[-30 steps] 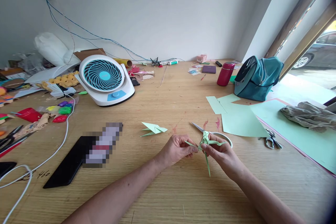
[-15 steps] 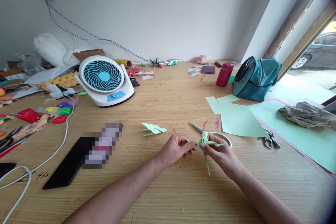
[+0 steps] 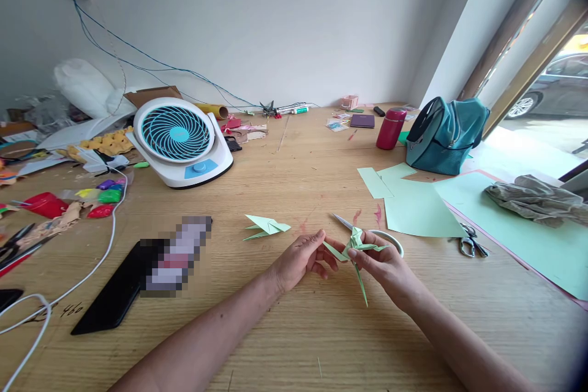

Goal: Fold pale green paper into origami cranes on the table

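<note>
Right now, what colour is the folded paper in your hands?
Pale green folded paper, seen in the head view.

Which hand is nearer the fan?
Left. The left hand lies down and to the right of the fan; the right hand, pinching the paper crane, sits farther right.

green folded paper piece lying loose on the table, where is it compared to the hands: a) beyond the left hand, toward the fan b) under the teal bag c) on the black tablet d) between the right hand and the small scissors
a: the loose green folded paper piece lies on the table beyond the left hand, on the side toward the fan.
</note>
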`<state>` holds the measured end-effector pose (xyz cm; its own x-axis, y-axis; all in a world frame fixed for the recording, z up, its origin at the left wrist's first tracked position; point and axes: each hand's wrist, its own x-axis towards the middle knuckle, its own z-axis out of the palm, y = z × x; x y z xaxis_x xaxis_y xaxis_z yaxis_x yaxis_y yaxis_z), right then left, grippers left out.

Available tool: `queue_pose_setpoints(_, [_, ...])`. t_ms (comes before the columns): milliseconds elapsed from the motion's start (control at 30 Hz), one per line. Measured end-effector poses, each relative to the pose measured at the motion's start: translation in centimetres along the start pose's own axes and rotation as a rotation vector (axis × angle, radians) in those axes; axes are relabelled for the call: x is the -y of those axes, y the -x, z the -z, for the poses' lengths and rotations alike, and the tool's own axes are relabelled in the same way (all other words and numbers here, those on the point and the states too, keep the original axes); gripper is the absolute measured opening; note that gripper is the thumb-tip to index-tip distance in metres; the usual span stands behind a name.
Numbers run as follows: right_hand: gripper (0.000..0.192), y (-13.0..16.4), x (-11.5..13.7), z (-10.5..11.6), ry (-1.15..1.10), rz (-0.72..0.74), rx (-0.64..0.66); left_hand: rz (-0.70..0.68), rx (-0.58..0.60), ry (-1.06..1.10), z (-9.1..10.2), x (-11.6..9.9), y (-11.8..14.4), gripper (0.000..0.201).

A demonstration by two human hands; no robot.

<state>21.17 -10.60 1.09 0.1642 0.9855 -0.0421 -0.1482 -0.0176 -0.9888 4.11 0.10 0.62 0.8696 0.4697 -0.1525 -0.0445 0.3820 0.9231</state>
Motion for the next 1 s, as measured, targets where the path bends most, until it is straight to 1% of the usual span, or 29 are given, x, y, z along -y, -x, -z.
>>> queue_pose_setpoints(167, [0.030, 0.0, -0.1, 0.1, 0.008, -0.013, 0.003, 0.068, -0.008, 0.133, 0.3, 0.2, -0.2, 0.059])
queue_pose_setpoints(233, [0.029, 0.1, -0.2, 0.1, -0.030, -0.044, 0.008, 0.078, -0.003, 0.118, 0.1, 0.2, -0.2, 0.054])
queue_pose_setpoints(333, [0.025, 0.2, -0.5, 0.1, -0.107, -0.080, 0.049, 0.080, -0.005, 0.062, -0.4, 0.3, 0.1, 0.045])
queue_pose_setpoints(400, [0.023, 0.2, -0.6, 0.0, -0.130, -0.086, 0.087, 0.099, 0.003, 0.064, -0.9, 0.5, 0.3, 0.045])
queue_pose_setpoints(500, [0.020, 0.2, -0.6, -0.1, -0.134, -0.062, 0.143, 0.149, 0.052, 0.121, -1.4, 0.7, 0.5, 0.046])
queue_pose_setpoints(633, [0.018, 0.3, -0.3, -0.2, -0.144, -0.002, 0.209, 0.207, 0.065, 0.241, -1.7, 0.7, 0.7, 0.042])
queue_pose_setpoints(700, [0.018, 0.4, -0.2, -0.3, -0.150, 0.006, 0.231, 0.229, 0.074, 0.285, -1.8, 0.6, 0.7, 0.041])
queue_pose_setpoints(800, [0.020, 0.4, -0.1, -0.5, -0.169, -0.009, 0.195, 0.246, 0.083, 0.338, -1.9, 0.6, 0.7, 0.038])
queue_pose_setpoints(867, [0.029, 0.3, -0.1, -0.6, -0.184, -0.035, 0.156, 0.233, 0.069, 0.359, -1.9, 0.7, 0.7, 0.037])
queue_pose_setpoints(933, [0.035, 0.2, -0.1, -0.7, -0.192, -0.061, 0.134, 0.191, 0.034, 0.361, -2.0, 0.6, 0.6, 0.037])
queue_pose_setpoints(1000, [0.033, 0.2, 0.0, -0.7, -0.164, -0.090, 0.098, 0.136, -0.016, 0.352, -2.0, 0.6, 0.5, 0.037])
